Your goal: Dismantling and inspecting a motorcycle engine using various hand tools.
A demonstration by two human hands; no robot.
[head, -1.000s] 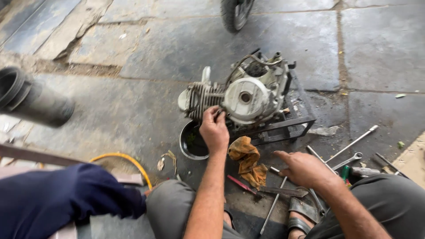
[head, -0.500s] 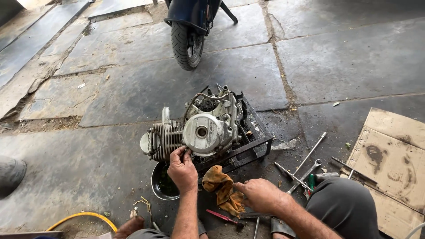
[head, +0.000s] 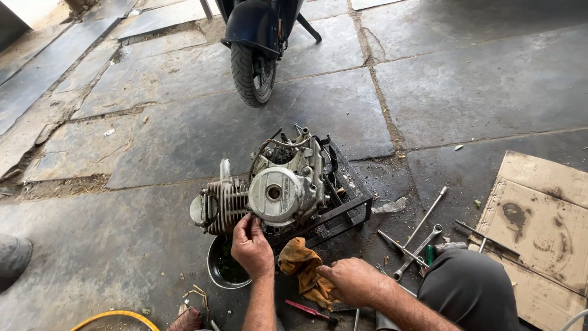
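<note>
A grey motorcycle engine (head: pixel 275 190) with a finned cylinder lies on a black metal frame stand (head: pixel 349 208) on the stone floor. My left hand (head: pixel 251 245) reaches up to the lower edge of its round side cover, fingertips pinched on something small there. My right hand (head: pixel 349 281) rests low, palm down, fingers closed on a dirty orange rag (head: pixel 300 260) beside the stand. Under the engine's front stands a dark metal bowl (head: pixel 222 270). My knee in grey trousers (head: pixel 471 294) is at the lower right.
Several long wrenches and spanners (head: pixel 419 236) lie right of the stand. A red-handled tool (head: pixel 309 309) lies near my right hand. A stained cardboard sheet (head: pixel 539 227) is at right. A scooter's rear wheel (head: pixel 251 70) stands behind. A yellow hose (head: pixel 113 319) curls at lower left.
The view has tilted up and shifted, bringing the scooter wheel and cardboard into sight. My left hand stays at the engine cover; my right hand has moved left onto the orange rag.
</note>
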